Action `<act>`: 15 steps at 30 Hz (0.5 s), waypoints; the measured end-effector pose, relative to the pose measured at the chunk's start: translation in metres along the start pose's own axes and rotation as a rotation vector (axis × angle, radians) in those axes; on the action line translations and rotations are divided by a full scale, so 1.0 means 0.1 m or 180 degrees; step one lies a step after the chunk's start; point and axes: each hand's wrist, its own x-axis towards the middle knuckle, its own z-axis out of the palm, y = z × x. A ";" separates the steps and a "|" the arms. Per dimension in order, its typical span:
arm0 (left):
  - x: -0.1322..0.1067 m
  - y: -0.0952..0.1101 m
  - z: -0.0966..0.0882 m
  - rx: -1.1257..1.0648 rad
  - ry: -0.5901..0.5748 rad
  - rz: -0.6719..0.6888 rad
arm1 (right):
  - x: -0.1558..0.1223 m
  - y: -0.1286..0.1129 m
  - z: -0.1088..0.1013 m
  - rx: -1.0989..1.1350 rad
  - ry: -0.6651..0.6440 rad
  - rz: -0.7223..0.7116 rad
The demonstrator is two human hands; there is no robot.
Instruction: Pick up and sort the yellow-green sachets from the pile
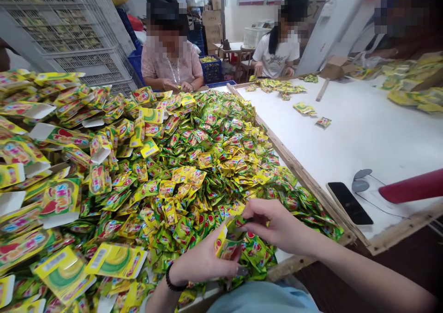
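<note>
My left hand [207, 253], with a dark beaded bracelet on the wrist, is wrapped round a small yellow and green box [226, 246] near the table's front edge. Its open top faces my right hand [268, 220]. Those fingers are pinched together at the opening, on a small green sachet [238, 224] that is partly hidden by them. Around both hands spreads a large heap of green and yellow sachets [207, 165]. To the left lie many flat and folded-up yellow boxes [62, 197] with fruit pictures, some with open white flaps.
A wooden rail [294, 165] borders the heap on the right. Beyond it, a white table [363, 133] carries a phone [349, 202], sunglasses [362, 181] and a red cylinder [411, 186]. Two people sit opposite, hands on small packets. Stacked crates [69, 31] stand back left.
</note>
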 end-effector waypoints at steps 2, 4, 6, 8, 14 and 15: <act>0.00 0.01 0.00 0.0030 -0.0042 -0.0059 | -0.01 0.00 0.04 -0.0144 0.0011 -0.0084; 0.01 0.00 -0.02 -0.0058 -0.0064 -0.0110 | -0.02 -0.02 0.05 -0.0258 -0.0069 -0.0371; 0.03 -0.03 -0.05 -0.0227 -0.0177 -0.0109 | -0.02 -0.05 0.03 -0.0214 -0.0356 -0.0607; 0.06 -0.06 -0.07 -0.0308 -0.0316 -0.0075 | -0.02 -0.10 -0.03 0.0006 -0.0785 -0.0558; 0.13 0.02 0.02 0.0572 -0.0065 0.0219 | -0.16 -0.09 -0.05 0.0463 -0.0836 -0.0270; 0.09 0.08 0.04 0.0890 0.0240 0.0391 | -0.19 -0.03 -0.08 0.0361 -0.0514 -0.0288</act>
